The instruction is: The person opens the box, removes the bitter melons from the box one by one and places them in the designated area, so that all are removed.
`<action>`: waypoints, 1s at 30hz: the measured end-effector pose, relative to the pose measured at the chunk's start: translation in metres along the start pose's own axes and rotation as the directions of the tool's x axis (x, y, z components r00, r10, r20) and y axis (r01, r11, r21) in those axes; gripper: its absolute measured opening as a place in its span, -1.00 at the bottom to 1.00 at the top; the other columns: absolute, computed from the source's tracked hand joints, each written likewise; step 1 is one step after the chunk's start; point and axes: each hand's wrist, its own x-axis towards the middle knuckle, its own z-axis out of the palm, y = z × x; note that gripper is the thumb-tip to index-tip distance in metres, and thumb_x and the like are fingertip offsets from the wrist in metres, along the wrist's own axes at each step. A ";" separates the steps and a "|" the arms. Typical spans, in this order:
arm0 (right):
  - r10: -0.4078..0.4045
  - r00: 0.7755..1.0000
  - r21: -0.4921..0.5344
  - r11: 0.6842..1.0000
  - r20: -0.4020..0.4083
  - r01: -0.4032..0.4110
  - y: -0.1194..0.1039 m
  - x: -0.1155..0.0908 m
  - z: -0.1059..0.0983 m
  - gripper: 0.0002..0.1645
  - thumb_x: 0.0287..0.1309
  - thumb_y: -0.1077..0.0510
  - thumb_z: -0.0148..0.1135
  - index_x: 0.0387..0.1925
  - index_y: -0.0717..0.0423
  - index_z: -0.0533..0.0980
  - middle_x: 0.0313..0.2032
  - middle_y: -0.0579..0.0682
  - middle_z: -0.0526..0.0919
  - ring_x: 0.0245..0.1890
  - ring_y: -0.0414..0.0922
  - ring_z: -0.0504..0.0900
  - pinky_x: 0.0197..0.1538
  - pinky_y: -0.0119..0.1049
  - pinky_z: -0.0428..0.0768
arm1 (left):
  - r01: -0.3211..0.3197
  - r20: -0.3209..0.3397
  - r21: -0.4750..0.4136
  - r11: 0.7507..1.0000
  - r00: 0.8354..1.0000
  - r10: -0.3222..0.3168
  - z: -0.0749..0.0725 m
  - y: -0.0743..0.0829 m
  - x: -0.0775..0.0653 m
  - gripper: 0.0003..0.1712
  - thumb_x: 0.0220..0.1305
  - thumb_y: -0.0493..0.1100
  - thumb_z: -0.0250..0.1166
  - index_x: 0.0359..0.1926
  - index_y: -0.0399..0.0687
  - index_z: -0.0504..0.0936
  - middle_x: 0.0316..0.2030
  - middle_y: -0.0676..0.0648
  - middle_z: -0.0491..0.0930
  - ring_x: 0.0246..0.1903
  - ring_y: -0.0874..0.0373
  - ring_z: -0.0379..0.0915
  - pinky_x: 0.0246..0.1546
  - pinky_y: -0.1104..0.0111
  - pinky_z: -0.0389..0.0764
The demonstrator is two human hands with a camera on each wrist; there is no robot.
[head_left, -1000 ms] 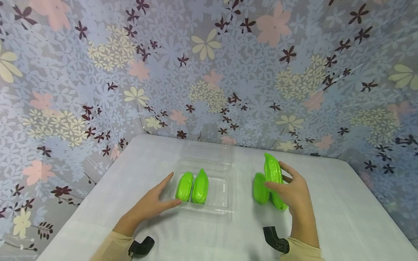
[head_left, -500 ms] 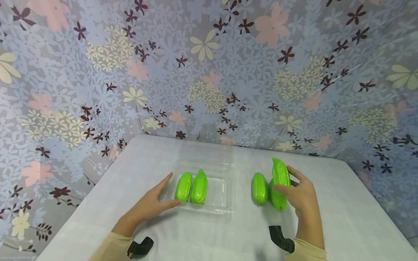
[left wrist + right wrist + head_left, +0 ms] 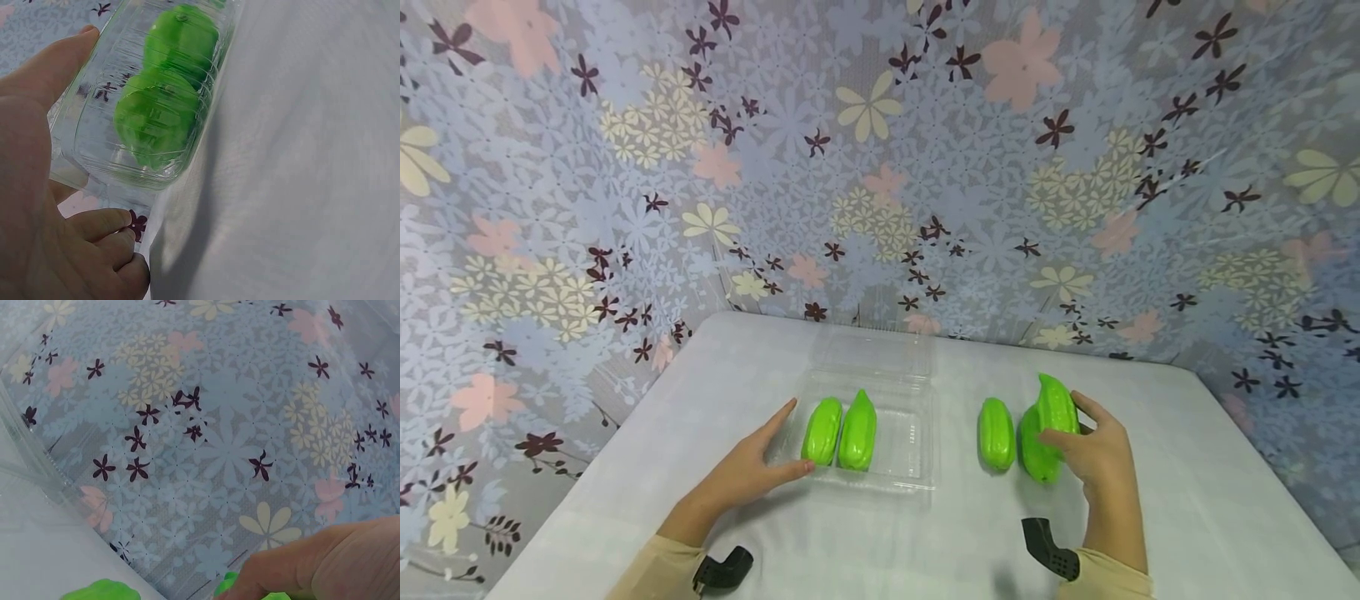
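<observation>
A clear plastic clamshell box (image 3: 901, 443) lies with its lid folded back. Two bright green ridged gourds (image 3: 858, 429) lie side by side in its left part. My left hand (image 3: 748, 462) is spread at the box's front left corner, thumb at the front wall and index finger along the left side; in the left wrist view the thumb (image 3: 59, 65) touches the clear wall. My right hand (image 3: 1097, 446) pinches another green gourd (image 3: 1057, 408) between thumb and fingers. That gourd partly covers one (image 3: 1037, 450) lying behind it. A further gourd (image 3: 996, 433) lies just left of these.
A white cloth (image 3: 850, 542) covers the table, whose far edge meets a flowered backdrop (image 3: 880, 167). The open lid (image 3: 872, 350) lies behind the box. Dark curved devices (image 3: 726, 568) are strapped at both wrists.
My right hand has moved right and slightly toward me with its gourd, lowering it beside the others and uncovering the left loose gourd. The left hand and box have stayed put.
</observation>
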 end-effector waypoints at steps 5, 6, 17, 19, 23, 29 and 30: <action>0.024 1.000 -0.006 1.000 -0.017 -0.025 0.008 0.005 -0.005 0.09 0.18 0.28 0.35 0.61 0.02 -0.03 0.45 0.46 0.09 0.35 0.42 0.21 0.29 0.35 0.32 | 0.001 0.000 0.001 1.000 1.000 -0.001 0.002 0.000 0.001 0.21 0.14 0.35 0.42 0.63 0.16 -0.05 0.56 -0.11 -0.02 0.48 -0.27 -0.05 0.38 -0.26 0.05; 0.025 0.999 -0.001 1.000 -0.019 -0.025 0.010 0.006 -0.006 0.09 0.18 0.29 0.34 0.60 0.03 -0.03 0.45 0.46 0.09 0.35 0.41 0.21 0.29 0.34 0.32 | 0.005 0.000 0.001 1.000 1.000 -0.005 0.002 -0.001 0.001 0.21 0.14 0.35 0.42 0.63 0.18 -0.05 0.56 -0.10 -0.02 0.48 -0.27 -0.05 0.38 -0.26 0.05; 0.036 0.999 -0.016 0.999 -0.040 -0.037 0.024 0.014 -0.010 0.06 0.13 0.33 0.32 0.58 0.14 0.01 0.45 0.46 0.08 0.36 0.42 0.17 0.33 0.33 0.27 | 0.009 -0.005 0.009 1.000 1.000 -0.009 0.002 -0.001 0.000 0.19 0.17 0.33 0.41 0.63 0.16 -0.05 0.55 -0.14 -0.01 0.47 -0.30 -0.05 0.37 -0.28 0.05; 0.039 0.998 -0.023 0.999 -0.038 -0.040 0.027 0.015 -0.011 0.07 0.13 0.32 0.33 0.58 0.14 0.00 0.46 0.46 0.05 0.36 0.44 0.14 0.33 0.34 0.24 | 0.011 -0.005 0.009 1.000 1.000 -0.011 0.002 -0.001 0.000 0.19 0.17 0.33 0.41 0.63 0.17 -0.05 0.55 -0.15 -0.01 0.47 -0.30 -0.05 0.37 -0.28 0.04; 0.051 0.998 -0.035 0.998 -0.028 -0.052 0.031 0.018 -0.010 0.07 0.12 0.34 0.32 0.57 0.18 0.00 0.46 0.46 0.03 0.37 0.44 0.10 0.35 0.36 0.20 | 0.012 -0.006 0.008 1.000 1.000 -0.012 0.002 -0.001 0.000 0.19 0.17 0.33 0.41 0.63 0.17 -0.05 0.55 -0.15 -0.01 0.47 -0.31 -0.05 0.37 -0.29 0.05; 0.073 0.997 -0.059 0.996 -0.002 -0.073 0.037 0.021 -0.008 0.06 0.13 0.35 0.30 0.57 0.23 -0.02 0.48 0.47 -0.04 0.40 0.47 0.03 0.35 0.38 0.15 | 0.001 -0.007 0.005 1.000 1.000 -0.001 0.002 -0.002 0.000 0.19 0.17 0.32 0.41 0.63 0.15 -0.05 0.55 -0.15 -0.01 0.47 -0.30 -0.05 0.37 -0.28 0.05; 0.075 0.997 -0.060 0.995 -0.001 -0.075 0.037 0.021 -0.008 0.06 0.13 0.36 0.29 0.57 0.23 -0.03 0.49 0.46 -0.05 0.41 0.47 0.02 0.36 0.38 0.14 | 0.000 -0.006 0.006 1.000 1.000 0.000 0.002 -0.002 0.001 0.18 0.17 0.32 0.41 0.63 0.15 -0.05 0.56 -0.15 -0.01 0.47 -0.30 -0.05 0.37 -0.27 0.05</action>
